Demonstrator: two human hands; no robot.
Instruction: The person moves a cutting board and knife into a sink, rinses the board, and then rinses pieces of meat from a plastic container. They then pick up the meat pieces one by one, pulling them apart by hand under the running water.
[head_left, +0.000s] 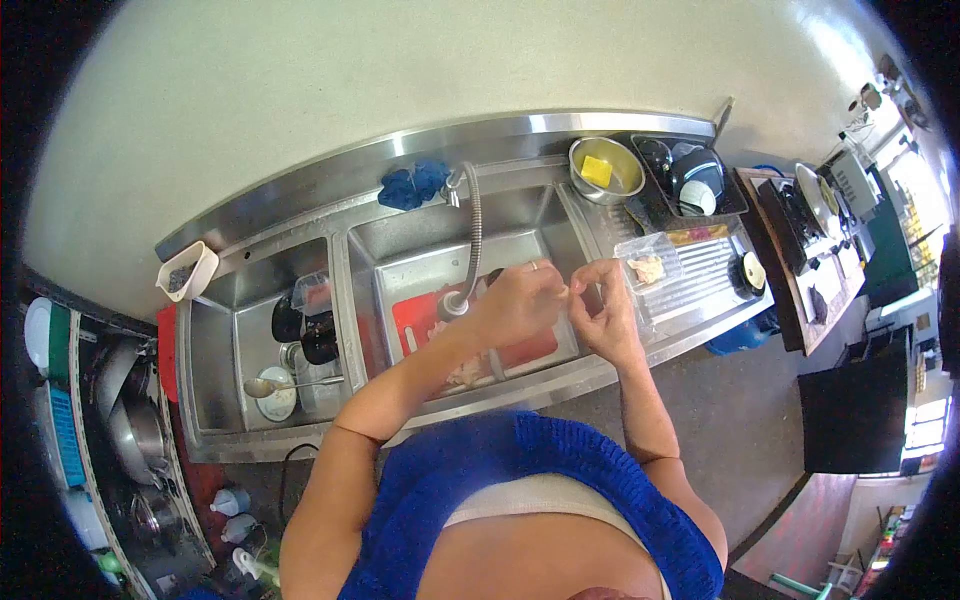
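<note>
My left hand (522,302), with a ring on one finger, is above the right sink basin, its fingertips pinched together. Close beside it, my right hand (606,318) has its thumb and fingertips pinched too, almost meeting the left fingertips. Anything between them is too small to make out. Below lies a red cutting board (408,318) in the basin, partly hidden by my left forearm. Pale, raw-looking pieces (466,373) rest on it. To the right of my right hand, a clear plastic bag or wrap (655,246) on the drainboard holds a pale lump of food (648,269).
A flexible hose tap (475,225) hangs over the right basin. The left basin holds dark cups (320,338) and a ladle (262,387). Behind the drainboard are a metal bowl (624,172) with a yellow sponge (597,170) and a dish rack (735,200). Blue cloths (413,185) lie behind the tap.
</note>
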